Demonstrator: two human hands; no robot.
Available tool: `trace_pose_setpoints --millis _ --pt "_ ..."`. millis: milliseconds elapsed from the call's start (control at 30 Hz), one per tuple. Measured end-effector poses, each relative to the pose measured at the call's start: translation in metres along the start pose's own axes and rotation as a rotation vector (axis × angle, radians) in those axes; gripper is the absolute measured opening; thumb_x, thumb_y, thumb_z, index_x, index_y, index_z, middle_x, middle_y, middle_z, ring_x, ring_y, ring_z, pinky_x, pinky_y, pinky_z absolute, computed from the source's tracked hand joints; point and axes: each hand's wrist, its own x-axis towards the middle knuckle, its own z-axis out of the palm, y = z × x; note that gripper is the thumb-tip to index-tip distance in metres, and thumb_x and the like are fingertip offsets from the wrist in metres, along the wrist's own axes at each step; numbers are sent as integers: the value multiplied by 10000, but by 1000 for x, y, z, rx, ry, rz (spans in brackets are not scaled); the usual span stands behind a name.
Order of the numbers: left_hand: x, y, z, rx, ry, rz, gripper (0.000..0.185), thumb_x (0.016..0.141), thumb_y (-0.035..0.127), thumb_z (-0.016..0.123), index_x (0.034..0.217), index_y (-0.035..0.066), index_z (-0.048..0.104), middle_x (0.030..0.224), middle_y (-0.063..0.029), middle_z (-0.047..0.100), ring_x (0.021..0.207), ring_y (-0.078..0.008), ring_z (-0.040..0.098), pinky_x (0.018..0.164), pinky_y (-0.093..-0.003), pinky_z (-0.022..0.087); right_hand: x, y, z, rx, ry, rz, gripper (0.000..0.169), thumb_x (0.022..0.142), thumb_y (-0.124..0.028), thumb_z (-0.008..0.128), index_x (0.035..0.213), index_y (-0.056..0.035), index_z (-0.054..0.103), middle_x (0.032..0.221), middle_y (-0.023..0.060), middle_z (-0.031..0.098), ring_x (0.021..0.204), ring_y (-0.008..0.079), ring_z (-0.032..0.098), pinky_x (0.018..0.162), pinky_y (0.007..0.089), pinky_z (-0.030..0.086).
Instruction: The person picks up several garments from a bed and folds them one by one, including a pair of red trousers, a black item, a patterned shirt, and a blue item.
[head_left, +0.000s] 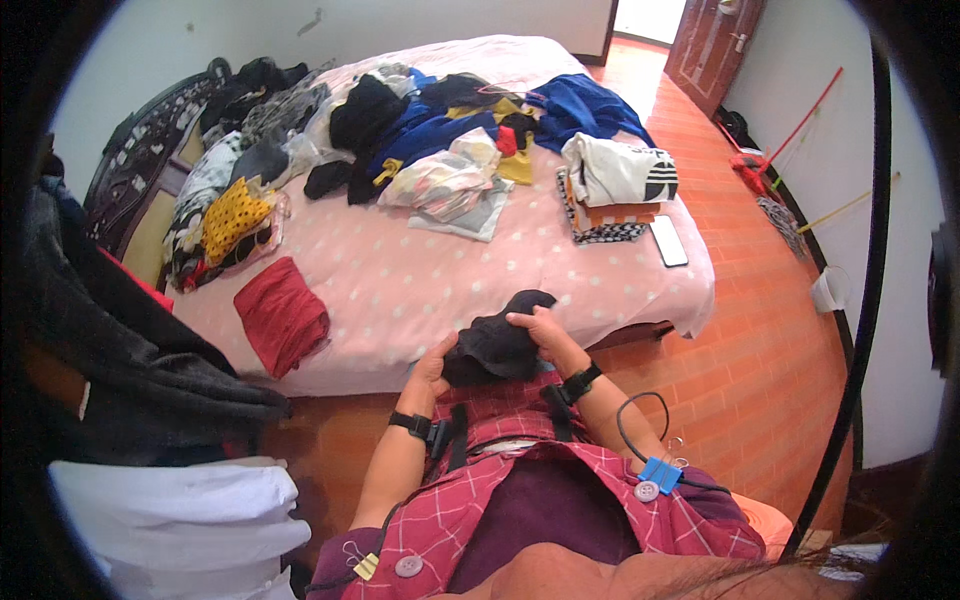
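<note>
A black cloth item (499, 345), perhaps a garment or a cap, is stretched between my two hands above my lap, at the near edge of the bed. My left hand (433, 367) grips its left end, with the thumb on top. At its right side my right hand (546, 334) pinches the cloth, thumb uppermost; the other fingers are partly hidden. A folded dark red cloth (282, 316) lies on the pink dotted bedspread (390, 300) to the left. Towards the right, a white sweatshirt (619, 171) with black stripes tops a stack of folded clothes.
A phone (669, 241) lies beside the stack. Loose clothes, among them a blue garment (589, 112), are heaped across the bed's far half. Dark cloth (120, 337) hangs at left above white fabric (180, 517). A mop (784, 225) and a white bucket (829, 289) stand along the right wall.
</note>
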Motion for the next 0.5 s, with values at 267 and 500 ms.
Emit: trace_pose_setpoints --millis 267,500 --pt "26 90 75 332 -101 478 497 669 -25 560 1165 -46 518 1078 -136 618 956 -269 628 875 -371 511 48 -71 10 34 -173 -323 222 776 -45 648 986 -11 586 926 34 617 828 145 584 768 285 483" --pt "54 98 72 328 35 544 534 686 -46 573 1211 -45 477 1091 -143 612 944 -296 618 869 -393 504 74 -75 10 107 -130 -477 404 822 -79 620 1196 15 499 1085 90 598 942 203 591 852 340 485"
